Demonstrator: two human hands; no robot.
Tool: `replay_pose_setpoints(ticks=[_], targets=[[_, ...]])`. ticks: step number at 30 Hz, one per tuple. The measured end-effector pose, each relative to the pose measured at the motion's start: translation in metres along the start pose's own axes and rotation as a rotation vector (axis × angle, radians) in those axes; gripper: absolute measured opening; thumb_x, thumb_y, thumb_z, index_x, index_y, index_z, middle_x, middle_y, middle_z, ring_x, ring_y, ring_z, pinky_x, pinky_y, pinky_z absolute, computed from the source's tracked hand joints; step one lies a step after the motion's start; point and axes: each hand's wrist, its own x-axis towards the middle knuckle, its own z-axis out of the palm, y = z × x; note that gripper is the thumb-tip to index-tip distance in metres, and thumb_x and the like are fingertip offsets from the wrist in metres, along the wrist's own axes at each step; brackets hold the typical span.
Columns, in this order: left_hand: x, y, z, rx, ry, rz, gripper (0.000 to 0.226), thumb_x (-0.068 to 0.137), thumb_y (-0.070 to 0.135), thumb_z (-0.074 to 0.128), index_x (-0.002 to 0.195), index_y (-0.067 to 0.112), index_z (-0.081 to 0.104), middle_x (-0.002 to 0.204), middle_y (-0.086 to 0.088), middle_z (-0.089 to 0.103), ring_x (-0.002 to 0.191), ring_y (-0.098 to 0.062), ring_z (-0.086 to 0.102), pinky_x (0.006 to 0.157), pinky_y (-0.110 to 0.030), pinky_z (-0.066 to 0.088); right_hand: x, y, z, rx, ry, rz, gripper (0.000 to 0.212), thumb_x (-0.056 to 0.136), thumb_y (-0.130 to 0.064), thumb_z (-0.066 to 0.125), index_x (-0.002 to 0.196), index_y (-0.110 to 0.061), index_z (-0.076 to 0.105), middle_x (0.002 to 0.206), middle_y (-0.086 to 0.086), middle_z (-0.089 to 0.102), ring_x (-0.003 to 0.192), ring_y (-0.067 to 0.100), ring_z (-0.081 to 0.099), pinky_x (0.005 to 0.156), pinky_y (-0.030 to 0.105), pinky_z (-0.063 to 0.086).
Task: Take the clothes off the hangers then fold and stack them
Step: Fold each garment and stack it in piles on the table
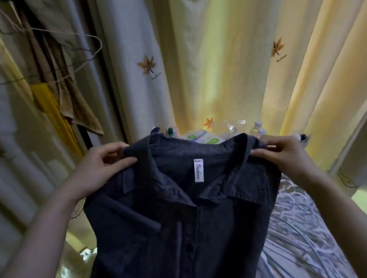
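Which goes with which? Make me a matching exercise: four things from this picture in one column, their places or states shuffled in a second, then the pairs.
Things:
1. shirt
2. towel
3. wire hangers
4. bottles

Places or states:
A. bare, hanging at upper left
B. held up by both shoulders
C. standing behind the collar, by the curtain
D. brown, draped at left

Pairs: 1-B, 2-D, 3-A, 4-C. The left hand and right hand each pinch one shoulder.
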Motion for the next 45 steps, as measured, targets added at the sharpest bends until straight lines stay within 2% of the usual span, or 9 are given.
replay_pose_setpoints(ticks=[4, 10, 16, 23, 28, 35, 37, 41, 45], targets=[[0.006, 0.020, 0.025, 0.125, -0.185, -0.190, 0.021, 0.071, 0.055, 0.068, 0.083, 0.039, 0.072, 0.080, 0.022, 0.072, 0.075, 0.007, 0.065, 0.064, -0.014, 0.044, 0.000, 0.001, 0.004, -0.217, 0.017, 0.096, 0.025, 0.072, -0.035, 0.076, 0.064, -0.014, 0.065, 0.065, 0.003, 0.062, 0.065, 0.008, 0.058, 0.059, 0.022, 0.046], [-0.027, 0.016, 0.126, -0.252, 0.153, -0.336, 0.020, 0.091, 0.020, 0.061, 0.085, 0.003, 0.072, 0.084, -0.012, 0.074, 0.076, -0.019, 0.068, 0.066, -0.025, 0.047, -0.038, 0.010, 0.077, 0.142, 0.040, 0.325, 0.016, 0.087, -0.018, 0.067, 0.078, -0.008, 0.057, 0.067, 0.003, 0.060, 0.058, 0.010, 0.055, 0.051, 0.021, 0.039], [-0.069, 0.031, 0.191, -0.481, 0.240, -0.335, 0.013, 0.088, 0.034, 0.058, 0.088, 0.028, 0.069, 0.086, 0.008, 0.074, 0.082, -0.004, 0.068, 0.069, -0.017, 0.050, -0.067, -0.004, 0.120, 0.504, -0.056, 0.452, 0.025, 0.091, -0.016, 0.060, 0.106, 0.002, 0.052, 0.060, 0.006, 0.054, 0.052, 0.016, 0.051, 0.049, 0.025, 0.041], [-0.089, 0.038, 0.193, -0.416, 0.148, -0.276, 0.034, 0.074, 0.052, 0.072, 0.105, 0.043, 0.063, 0.102, 0.017, 0.071, 0.098, 0.003, 0.065, 0.084, -0.023, 0.053, -0.080, 0.002, 0.113, 0.613, -0.212, 0.466, 0.018, 0.095, -0.021, 0.054, 0.098, -0.004, 0.057, 0.072, 0.001, 0.068, 0.064, 0.013, 0.066, 0.056, 0.021, 0.051], [-0.092, 0.037, 0.185, -0.359, 0.172, -0.280, 0.043, 0.090, 0.010, 0.057, 0.099, 0.052, 0.062, 0.101, 0.019, 0.069, 0.093, 0.002, 0.064, 0.075, -0.013, 0.051, -0.076, 0.021, 0.094, 0.356, -0.249, 0.248, 0.011, 0.087, -0.020, 0.064, 0.079, -0.014, 0.064, 0.070, 0.002, 0.066, 0.066, 0.013, 0.060, 0.069, 0.030, 0.048], [-0.094, 0.041, 0.174, -0.486, 0.175, -0.357, 0.058, 0.093, 0.001, 0.046, 0.088, 0.055, 0.068, 0.093, 0.025, 0.070, 0.081, 0.009, 0.064, 0.062, -0.003, 0.046, -0.048, 0.022, 0.038, 0.122, -0.223, -0.062, 0.021, 0.069, -0.022, 0.076, 0.086, -0.013, 0.069, 0.093, 0.002, 0.070, 0.087, 0.014, 0.068, 0.080, 0.023, 0.056], [-0.096, 0.041, 0.172, -0.576, 0.224, -0.419, 0.055, 0.092, 0.000, 0.047, 0.080, 0.048, 0.072, 0.088, 0.021, 0.072, 0.074, 0.007, 0.065, 0.057, -0.005, 0.046, -0.046, 0.024, 0.042, 0.069, -0.179, 0.024, 0.008, 0.076, -0.017, 0.074, 0.082, -0.014, 0.071, 0.085, 0.002, 0.072, 0.081, 0.017, 0.069, 0.072, 0.025, 0.058], [-0.100, 0.040, 0.168, -0.701, 0.311, -0.493, 0.042, 0.089, 0.002, 0.052, 0.074, 0.036, 0.072, 0.068, 0.028, 0.069, 0.063, 0.013, 0.062, 0.047, -0.003, 0.042, -0.056, 0.032, 0.074, 0.573, -0.158, 0.521, 0.016, 0.084, -0.020, 0.065, 0.077, -0.008, 0.073, 0.075, 0.010, 0.070, 0.067, 0.020, 0.069, 0.058, 0.026, 0.056], [-0.104, 0.035, 0.167, -0.715, 0.358, -0.527, 0.037, 0.087, 0.002, 0.055, 0.082, 0.034, 0.071, 0.072, 0.030, 0.069, 0.066, 0.014, 0.061, 0.050, -0.002, 0.042, -0.063, 0.028, 0.098, 0.890, -0.191, 0.728, 0.016, 0.084, -0.015, 0.063, 0.082, -0.001, 0.069, 0.075, 0.013, 0.067, 0.066, 0.021, 0.067, 0.059, 0.026, 0.056]])
